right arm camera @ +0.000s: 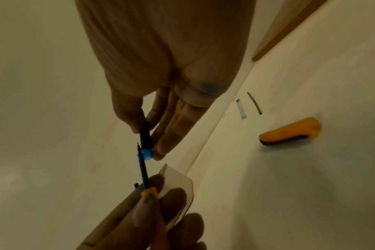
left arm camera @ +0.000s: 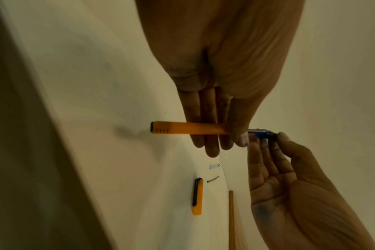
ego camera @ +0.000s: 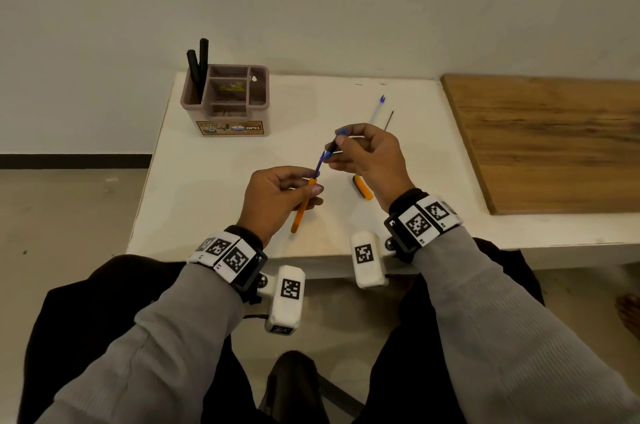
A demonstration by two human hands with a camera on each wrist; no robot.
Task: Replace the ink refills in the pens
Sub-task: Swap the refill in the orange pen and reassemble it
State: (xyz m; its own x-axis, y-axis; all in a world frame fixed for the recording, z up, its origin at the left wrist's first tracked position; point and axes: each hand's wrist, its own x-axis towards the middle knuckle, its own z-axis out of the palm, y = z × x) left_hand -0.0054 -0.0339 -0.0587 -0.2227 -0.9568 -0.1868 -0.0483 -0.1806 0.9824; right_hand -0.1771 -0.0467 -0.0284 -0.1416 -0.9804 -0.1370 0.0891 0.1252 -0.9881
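Note:
My left hand (ego camera: pixel 313 185) grips an orange pen barrel (ego camera: pixel 301 212) above the white table (ego camera: pixel 194 188), front end pointing up and away. A blue refill (ego camera: pixel 319 163) sticks out of that end. My right hand (ego camera: pixel 332 150) pinches a small dark nose piece with a blue end (ego camera: pixel 333 146) right beside the refill's tip. In the right wrist view the nose piece (right arm camera: pixel 145 137) sits alongside the refill (right arm camera: pixel 143 169), not over it. The left wrist view shows the barrel (left arm camera: pixel 182 130) crossing my left fingers (left arm camera: pixel 212 145).
An orange pen cap (ego camera: pixel 363 187) lies on the table under my right hand. Farther back lie a pale used refill (ego camera: pixel 375 111) and a thin dark rod (ego camera: pixel 389 120). A compartment organizer (ego camera: pixel 225 99) with black pens (ego camera: pixel 199 70) stands back left. A wooden board (ego camera: pixel 547 143) covers the right.

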